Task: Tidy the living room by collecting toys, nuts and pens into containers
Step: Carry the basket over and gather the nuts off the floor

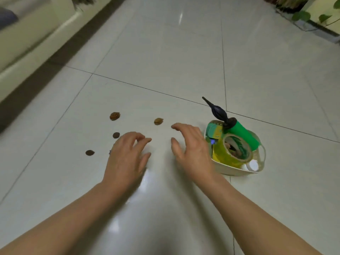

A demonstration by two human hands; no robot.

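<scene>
Head view: tan nut (158, 121) just beyond right hand (191, 150) fingers (176, 127) (spread, empty); left hand (125, 155) loosely curled, farther.

four brown nuts (114, 116) scattered on floor, basket (233, 170) right

Both bare forearms reach forward from the lower corners, converging toward the middle. The left hand (127, 155) is palm down, fingers loosely curled with the tips bunched near the thumb, holding nothing that shows. The right hand (191, 150) is also palm down, fingers spread and gently bent, thumb held apart from them. The two hands are near each other, not touching.
</scene>
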